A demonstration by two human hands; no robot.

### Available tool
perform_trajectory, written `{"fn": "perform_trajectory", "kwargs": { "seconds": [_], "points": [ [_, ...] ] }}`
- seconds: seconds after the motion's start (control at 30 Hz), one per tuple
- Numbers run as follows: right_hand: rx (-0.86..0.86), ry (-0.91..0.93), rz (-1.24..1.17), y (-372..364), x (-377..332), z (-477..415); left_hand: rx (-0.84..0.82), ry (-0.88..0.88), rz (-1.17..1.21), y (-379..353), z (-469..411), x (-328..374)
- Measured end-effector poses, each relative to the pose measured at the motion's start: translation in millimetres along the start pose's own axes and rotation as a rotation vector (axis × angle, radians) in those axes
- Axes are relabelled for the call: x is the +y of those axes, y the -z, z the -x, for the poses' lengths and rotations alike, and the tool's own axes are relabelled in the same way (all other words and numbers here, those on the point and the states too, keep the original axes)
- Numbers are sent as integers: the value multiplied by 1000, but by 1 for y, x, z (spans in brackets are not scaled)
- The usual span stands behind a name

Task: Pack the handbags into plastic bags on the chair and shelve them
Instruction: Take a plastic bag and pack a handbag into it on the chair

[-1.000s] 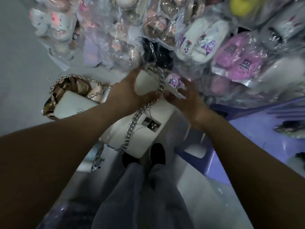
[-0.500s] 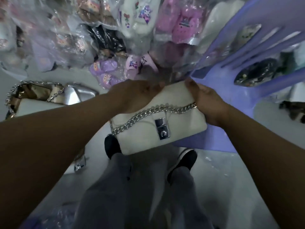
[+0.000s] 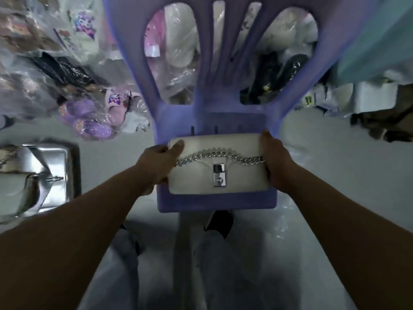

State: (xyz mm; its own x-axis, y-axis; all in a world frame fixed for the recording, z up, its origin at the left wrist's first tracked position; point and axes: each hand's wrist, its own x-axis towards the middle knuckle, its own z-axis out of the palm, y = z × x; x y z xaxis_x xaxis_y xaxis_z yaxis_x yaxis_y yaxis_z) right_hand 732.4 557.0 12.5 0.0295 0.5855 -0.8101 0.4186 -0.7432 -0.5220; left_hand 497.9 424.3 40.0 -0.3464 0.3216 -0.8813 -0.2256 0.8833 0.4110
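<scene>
A white handbag (image 3: 196, 180) with a silver chain and a silver clasp lies flat over the seat of the purple plastic chair (image 3: 214, 202). My left hand (image 3: 156, 162) grips its left end, thumb on top of the flap. My right hand (image 3: 276, 162) grips its right end, fingers wrapped round the edge by the chain. A clear plastic bag (image 3: 290, 218) lies crumpled on the floor beside the chair's right front corner.
A silver handbag (image 3: 47, 175) sits on the floor at the left beside other bags. Bagged slippers (image 3: 93, 117) are piled on the left and behind the chair back. My legs and a dark shoe (image 3: 220, 222) stand just before the seat.
I have turned right with the white handbag in both hands. It has gone from in front of the slipper pile to lying level over the chair seat.
</scene>
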Motion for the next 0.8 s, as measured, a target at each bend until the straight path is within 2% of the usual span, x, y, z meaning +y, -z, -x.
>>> {"fn": "perform_trajectory", "kwargs": {
  "seconds": [0.07,0.2,0.43,0.63,0.7,0.8],
  "points": [
    [-1,-4,43,13,16,-27,36,6,-47,-19,-8,0],
    [-98,23,159,12,13,-14,115,28,-107,-29,-23,-5],
    [-11,111,212,-3,15,-1,334,-61,-421,-42,-26,-11],
    [57,109,121,7,20,13,356,20,-332,-59,-4,7],
    [123,105,64,12,17,29,434,-78,-420,-66,18,21],
    [234,111,5,25,12,56,474,-433,-606,-74,52,43]
  ]
}}
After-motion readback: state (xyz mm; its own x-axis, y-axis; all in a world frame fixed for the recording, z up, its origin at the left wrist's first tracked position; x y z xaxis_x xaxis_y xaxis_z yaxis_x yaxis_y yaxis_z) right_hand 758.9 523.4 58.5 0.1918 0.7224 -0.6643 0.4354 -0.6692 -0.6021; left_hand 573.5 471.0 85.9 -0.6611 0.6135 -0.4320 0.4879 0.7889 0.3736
